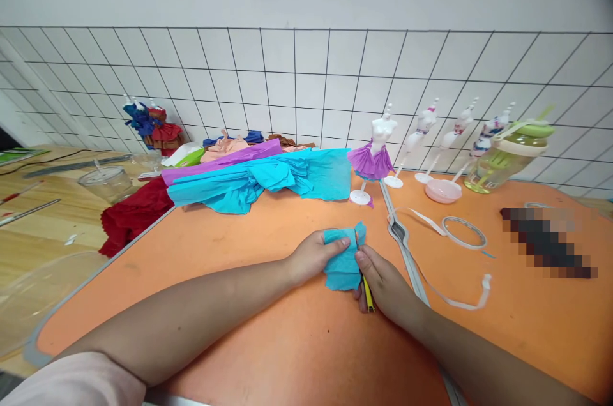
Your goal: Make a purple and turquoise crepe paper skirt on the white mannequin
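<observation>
A small piece of turquoise crepe paper (341, 262) lies on the orange mat (268, 329), held between both hands. My left hand (313, 256) is closed, pinching the paper's left edge. My right hand (383, 288) is closed round a thin yellow tool (368, 294), a pencil or blade, whose tip rests against the paper's right side. Behind them stands a white mini mannequin (380, 138) wearing a purple paper skirt (370, 162).
Large turquoise (268, 182), purple and red (131, 214) crepe sheets lie at the back left. Several more mini mannequins (421, 138), a pink dish (443, 191), a green bottle (507, 160), a tape roll (463, 232), a ruler and a wire grid wall stand behind.
</observation>
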`<action>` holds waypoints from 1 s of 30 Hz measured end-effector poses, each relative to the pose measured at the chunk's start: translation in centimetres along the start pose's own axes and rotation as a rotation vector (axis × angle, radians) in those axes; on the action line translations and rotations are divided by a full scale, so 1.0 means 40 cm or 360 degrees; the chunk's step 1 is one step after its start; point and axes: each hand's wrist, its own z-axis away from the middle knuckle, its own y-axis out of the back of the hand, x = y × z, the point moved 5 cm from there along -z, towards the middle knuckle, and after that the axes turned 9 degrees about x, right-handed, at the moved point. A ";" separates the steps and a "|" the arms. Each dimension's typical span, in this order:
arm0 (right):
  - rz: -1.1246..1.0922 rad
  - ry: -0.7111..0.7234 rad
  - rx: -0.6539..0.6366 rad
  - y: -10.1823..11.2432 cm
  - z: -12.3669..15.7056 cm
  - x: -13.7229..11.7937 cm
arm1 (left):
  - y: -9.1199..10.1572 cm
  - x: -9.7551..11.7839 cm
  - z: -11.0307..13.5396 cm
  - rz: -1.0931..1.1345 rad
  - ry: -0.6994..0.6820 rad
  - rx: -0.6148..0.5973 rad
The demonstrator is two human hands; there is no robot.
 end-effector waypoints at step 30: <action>-0.0225 0.0067 -0.0162 -0.004 0.007 -0.002 | -0.002 0.005 -0.003 0.0031 -0.0037 -0.0057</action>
